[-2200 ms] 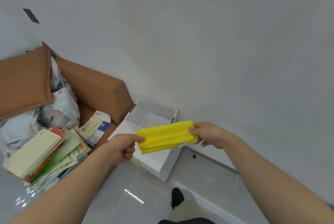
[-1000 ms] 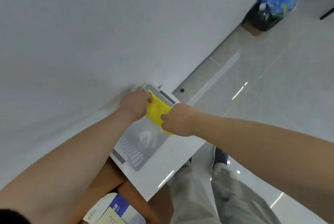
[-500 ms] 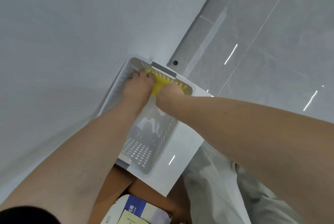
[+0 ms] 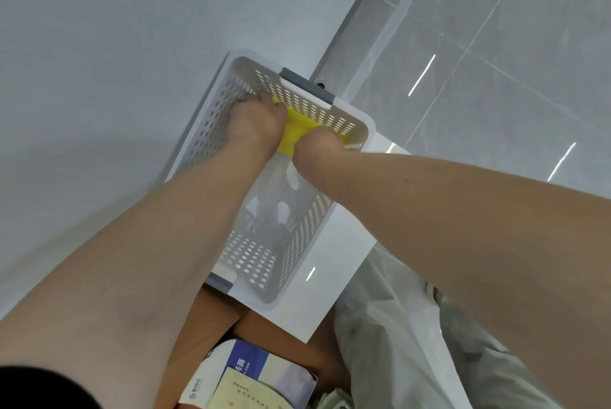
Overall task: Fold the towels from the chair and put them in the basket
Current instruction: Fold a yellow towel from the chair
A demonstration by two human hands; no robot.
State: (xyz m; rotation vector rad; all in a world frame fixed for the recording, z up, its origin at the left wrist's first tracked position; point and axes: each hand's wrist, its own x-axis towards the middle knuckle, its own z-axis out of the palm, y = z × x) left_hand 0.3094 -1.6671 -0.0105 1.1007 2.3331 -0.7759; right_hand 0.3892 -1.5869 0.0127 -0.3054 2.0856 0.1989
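Observation:
A folded yellow towel (image 4: 294,131) lies low inside the far end of a white perforated basket (image 4: 211,131), against its end wall. My left hand (image 4: 256,124) holds the towel's left end and my right hand (image 4: 315,151) holds its right end, both reaching down into the basket. My fingertips are hidden beneath the hands and the cloth. Only the strip of towel between the two hands shows. The basket floor nearer to me is bare and glossy.
The basket sits on a white box-like stand (image 4: 337,256) against the grey wall (image 4: 99,78). A brown seat (image 4: 274,326) with a blue-and-white carton (image 4: 251,372) lies at the near edge. My trouser leg (image 4: 396,342) and grey floor tiles (image 4: 496,78) are on the right.
Both hands carried the folded yellow towel from mid-air over to the basket and lowered it to the far end. Over the last half second they have barely moved.

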